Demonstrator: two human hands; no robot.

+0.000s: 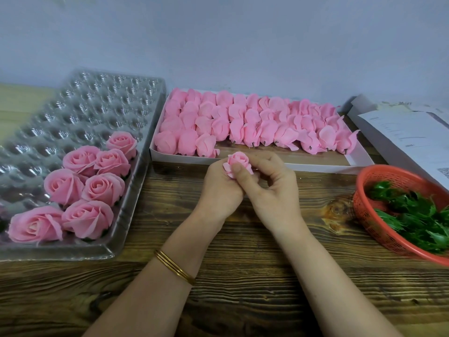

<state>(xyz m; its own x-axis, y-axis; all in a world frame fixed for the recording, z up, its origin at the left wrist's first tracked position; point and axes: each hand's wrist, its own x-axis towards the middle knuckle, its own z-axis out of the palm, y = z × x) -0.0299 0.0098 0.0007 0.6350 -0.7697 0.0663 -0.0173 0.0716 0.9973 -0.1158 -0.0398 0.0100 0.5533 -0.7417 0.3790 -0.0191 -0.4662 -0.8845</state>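
Head view: both hands meet over the middle of the wooden tabletop (243,283), just in front of the white cardboard box (315,166). Between them is a single pink rose head (239,161). The left hand (218,187), with gold bangles (175,266) on its wrist, cups the flower from below and behind. The right hand (277,193) closes on it from the other side, its thumb (239,170) pressed against the outer petals and its fingers (263,159) curled round the far side. So both hands are gripping the flower. This looks like a two-handed hold for working the petals open while the base is kept steady.

The bloom's open face points up and away from the person, toward the box. Its long axis runs from the base, hidden in the palms, up through the centre, tilted slightly forward.

The layout seems to follow the order of work:
- **Supply:** the box holds rows of closed pink buds (243,127) lying on their sides, within reach straight ahead.
- **Finished pieces:** the clear plastic blister tray (85,105) on the left carries opened roses (93,188), seated face-up in its near cups.
- **Trim:** a red mesh basket (362,207) of green leaf pieces (413,216) sits by the right hand.

Printed sheets (413,139) lie beyond the basket.
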